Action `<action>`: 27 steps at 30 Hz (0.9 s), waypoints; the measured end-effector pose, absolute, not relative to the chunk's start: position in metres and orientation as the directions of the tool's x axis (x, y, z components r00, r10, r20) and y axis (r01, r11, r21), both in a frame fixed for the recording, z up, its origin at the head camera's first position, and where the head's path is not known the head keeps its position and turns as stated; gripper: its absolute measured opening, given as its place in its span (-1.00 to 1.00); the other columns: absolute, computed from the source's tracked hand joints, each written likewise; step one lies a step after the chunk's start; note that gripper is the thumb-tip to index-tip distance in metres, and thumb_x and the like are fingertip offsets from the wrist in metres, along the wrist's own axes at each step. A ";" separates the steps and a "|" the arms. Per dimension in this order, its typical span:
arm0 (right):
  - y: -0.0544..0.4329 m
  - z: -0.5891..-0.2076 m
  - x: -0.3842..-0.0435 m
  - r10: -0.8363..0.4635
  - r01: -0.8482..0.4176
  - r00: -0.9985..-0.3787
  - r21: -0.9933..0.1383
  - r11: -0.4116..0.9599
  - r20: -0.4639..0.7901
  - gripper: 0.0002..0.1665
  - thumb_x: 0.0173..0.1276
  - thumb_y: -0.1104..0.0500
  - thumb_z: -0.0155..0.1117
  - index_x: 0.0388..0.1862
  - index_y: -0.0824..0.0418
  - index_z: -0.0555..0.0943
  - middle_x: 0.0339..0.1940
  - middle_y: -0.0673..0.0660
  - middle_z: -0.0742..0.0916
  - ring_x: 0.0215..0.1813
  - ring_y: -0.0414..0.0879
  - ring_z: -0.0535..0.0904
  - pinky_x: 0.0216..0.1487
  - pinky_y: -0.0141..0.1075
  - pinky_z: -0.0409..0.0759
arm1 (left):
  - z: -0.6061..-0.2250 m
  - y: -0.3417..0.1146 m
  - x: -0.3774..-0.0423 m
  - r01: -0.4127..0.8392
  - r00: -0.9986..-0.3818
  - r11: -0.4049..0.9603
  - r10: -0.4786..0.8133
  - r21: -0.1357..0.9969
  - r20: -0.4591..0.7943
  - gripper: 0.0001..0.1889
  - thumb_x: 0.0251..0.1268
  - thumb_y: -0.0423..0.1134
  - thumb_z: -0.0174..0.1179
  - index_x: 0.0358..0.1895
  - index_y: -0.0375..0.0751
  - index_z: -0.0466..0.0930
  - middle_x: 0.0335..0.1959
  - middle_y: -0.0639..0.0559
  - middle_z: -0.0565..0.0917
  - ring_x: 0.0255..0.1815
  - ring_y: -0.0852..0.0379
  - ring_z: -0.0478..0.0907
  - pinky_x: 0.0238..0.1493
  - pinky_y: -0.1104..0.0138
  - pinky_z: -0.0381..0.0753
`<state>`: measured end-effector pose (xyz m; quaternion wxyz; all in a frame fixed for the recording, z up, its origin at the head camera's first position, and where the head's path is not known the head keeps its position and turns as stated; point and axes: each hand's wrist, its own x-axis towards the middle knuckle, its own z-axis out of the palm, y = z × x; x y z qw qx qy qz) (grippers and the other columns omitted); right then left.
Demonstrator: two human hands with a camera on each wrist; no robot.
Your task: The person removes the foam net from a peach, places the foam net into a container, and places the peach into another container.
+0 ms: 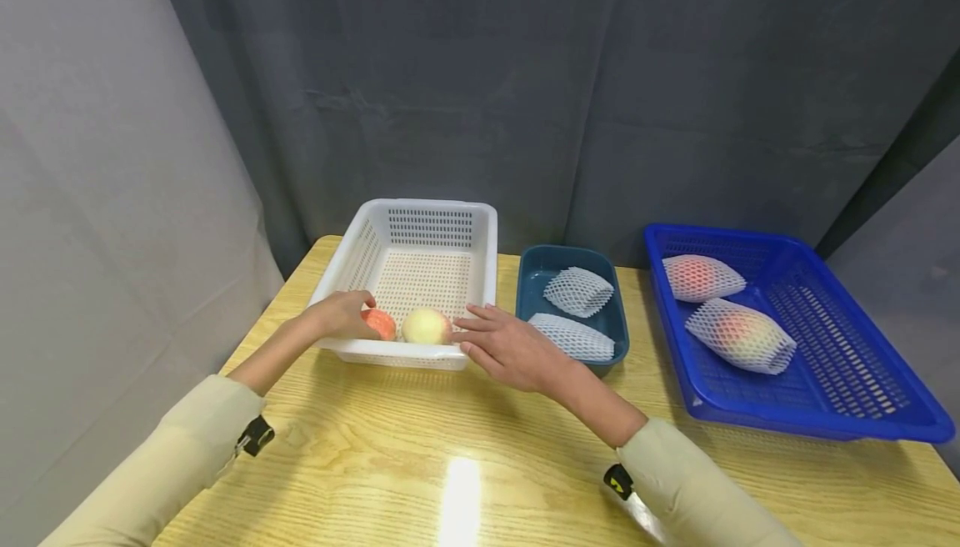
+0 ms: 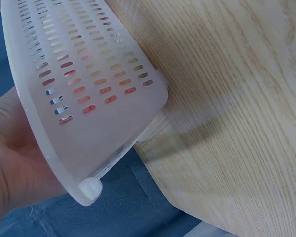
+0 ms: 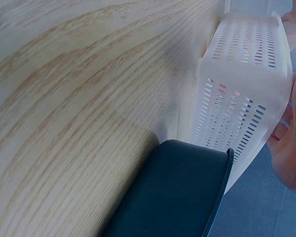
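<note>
In the head view my left hand reaches over the near left corner of a white basket. Its fingers curl round a red peach lying inside. Right beside that fruit sits a pale yellow peach with a red blush. My right hand comes over the basket's near right corner, fingers spread and fairly straight, fingertips close to the yellow peach. From the left wrist, the basket wall covers most of the fingers, and red shows through its slots.
A small teal bin right of the basket holds white foam net sleeves. Farther right, a blue basket contains two net-wrapped peaches. Everything stands on a wooden table, with a dark curtain behind.
</note>
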<state>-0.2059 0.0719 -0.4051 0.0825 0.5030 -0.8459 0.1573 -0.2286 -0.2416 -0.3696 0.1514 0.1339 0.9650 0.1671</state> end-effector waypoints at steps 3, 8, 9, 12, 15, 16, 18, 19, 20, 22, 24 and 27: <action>0.072 -0.404 -0.206 -0.824 -0.876 -0.482 -0.187 0.445 0.297 -0.55 0.62 0.06 -0.04 0.33 0.16 0.57 0.35 0.16 0.56 0.51 0.10 0.24 0.50 -0.03 0.12 | -0.369 -0.242 -0.229 0.207 -0.918 0.909 0.308 0.363 -0.248 -0.30 0.06 -0.04 0.41 0.19 -0.47 0.46 -0.07 -0.21 0.64 -0.09 -0.10 0.54 -0.01 0.08 0.55; 0.072 -0.403 -0.206 -0.824 -0.875 -0.483 -0.184 0.447 0.295 -0.55 0.62 0.05 -0.03 0.33 0.16 0.57 0.35 0.15 0.56 0.51 0.10 0.25 0.50 -0.04 0.13 | -0.367 -0.241 -0.227 0.205 -0.917 0.905 0.310 0.372 -0.251 -0.27 0.08 -0.04 0.41 0.23 -0.49 0.44 -0.12 -0.17 0.64 -0.12 -0.08 0.53 -0.03 0.09 0.54; 0.072 -0.403 -0.206 -0.825 -0.876 -0.483 -0.182 0.447 0.294 -0.55 0.62 0.05 -0.03 0.33 0.16 0.57 0.35 0.15 0.56 0.51 0.10 0.25 0.51 -0.04 0.13 | -0.367 -0.241 -0.227 0.204 -0.917 0.905 0.310 0.372 -0.252 -0.27 0.08 -0.04 0.41 0.23 -0.49 0.44 -0.14 -0.15 0.63 -0.13 -0.08 0.52 -0.04 0.09 0.54; 0.072 -0.403 -0.206 -0.827 -0.876 -0.481 -0.180 0.447 0.291 -0.55 0.62 0.05 -0.03 0.33 0.15 0.57 0.35 0.15 0.56 0.51 0.09 0.25 0.50 -0.05 0.13 | -0.366 -0.239 -0.227 0.189 -0.917 0.907 0.300 0.377 -0.262 -0.25 0.09 -0.03 0.40 0.26 -0.48 0.42 -0.18 -0.10 0.62 -0.14 -0.06 0.50 -0.06 0.12 0.53; 0.073 -0.403 -0.206 -0.828 -0.878 -0.478 -0.175 0.445 0.293 -0.55 0.62 0.06 -0.04 0.33 0.15 0.57 0.35 0.15 0.57 0.50 0.09 0.25 0.50 -0.05 0.13 | -0.365 -0.237 -0.227 0.185 -0.917 0.907 0.298 0.378 -0.266 -0.25 0.08 -0.04 0.41 0.26 -0.47 0.42 -0.18 -0.09 0.61 -0.13 -0.06 0.49 -0.07 0.13 0.52; 0.073 -0.403 -0.206 -0.828 -0.879 -0.477 -0.174 0.444 0.294 -0.55 0.62 0.06 -0.04 0.33 0.15 0.57 0.35 0.15 0.57 0.50 0.09 0.26 0.50 -0.05 0.13 | -0.366 -0.236 -0.227 0.183 -0.917 0.907 0.297 0.379 -0.267 -0.25 0.09 -0.04 0.41 0.26 -0.47 0.42 -0.19 -0.08 0.61 -0.13 -0.05 0.49 -0.07 0.13 0.52; 0.073 -0.403 -0.206 -0.830 -0.880 -0.475 -0.175 0.442 0.294 -0.55 0.62 0.06 -0.03 0.33 0.15 0.58 0.35 0.16 0.57 0.50 0.09 0.26 0.50 -0.05 0.13 | -0.366 -0.235 -0.227 0.190 -0.916 0.906 0.303 0.379 -0.264 -0.26 0.08 -0.04 0.41 0.25 -0.47 0.43 -0.19 -0.08 0.61 -0.14 -0.06 0.49 -0.07 0.13 0.52; 0.073 -0.403 -0.206 -0.830 -0.880 -0.474 -0.175 0.441 0.293 -0.55 0.62 0.06 -0.04 0.33 0.15 0.58 0.35 0.16 0.57 0.50 0.09 0.25 0.51 -0.05 0.13 | -0.366 -0.235 -0.227 0.195 -0.915 0.905 0.306 0.378 -0.261 -0.27 0.08 -0.04 0.42 0.24 -0.47 0.43 -0.19 -0.08 0.61 -0.14 -0.05 0.49 -0.07 0.13 0.52; 0.073 -0.403 -0.206 -0.831 -0.881 -0.474 -0.173 0.441 0.293 -0.55 0.62 0.06 -0.04 0.33 0.16 0.57 0.35 0.16 0.57 0.51 0.10 0.25 0.51 -0.04 0.12 | -0.366 -0.235 -0.227 0.198 -0.915 0.904 0.309 0.379 -0.260 -0.27 0.08 -0.04 0.42 0.23 -0.47 0.44 -0.19 -0.09 0.61 -0.14 -0.06 0.49 -0.07 0.13 0.53; 0.073 -0.403 -0.206 -0.832 -0.880 -0.475 -0.174 0.442 0.288 -0.55 0.62 0.05 -0.04 0.34 0.15 0.57 0.35 0.16 0.56 0.51 0.10 0.25 0.51 -0.05 0.11 | -0.366 -0.234 -0.227 0.198 -0.914 0.904 0.310 0.379 -0.261 -0.27 0.09 -0.04 0.41 0.24 -0.46 0.43 -0.17 -0.09 0.62 -0.13 -0.06 0.50 -0.06 0.12 0.53; 0.072 -0.402 -0.206 -0.833 -0.880 -0.475 -0.171 0.444 0.285 -0.54 0.63 0.05 -0.05 0.34 0.15 0.57 0.36 0.17 0.56 0.51 0.10 0.24 0.51 -0.05 0.11 | -0.366 -0.234 -0.228 0.198 -0.914 0.904 0.310 0.380 -0.261 -0.27 0.10 -0.05 0.40 0.26 -0.46 0.43 -0.14 -0.10 0.62 -0.12 -0.06 0.49 -0.05 0.11 0.53; 0.072 -0.402 -0.206 -0.834 -0.882 -0.472 -0.164 0.443 0.286 -0.54 0.62 0.05 -0.05 0.34 0.16 0.57 0.35 0.17 0.56 0.51 0.11 0.25 0.51 -0.04 0.12 | -0.365 -0.233 -0.228 0.197 -0.915 0.900 0.312 0.388 -0.258 -0.26 0.15 -0.04 0.37 0.30 -0.46 0.39 -0.09 -0.16 0.63 -0.09 -0.08 0.50 -0.04 0.09 0.53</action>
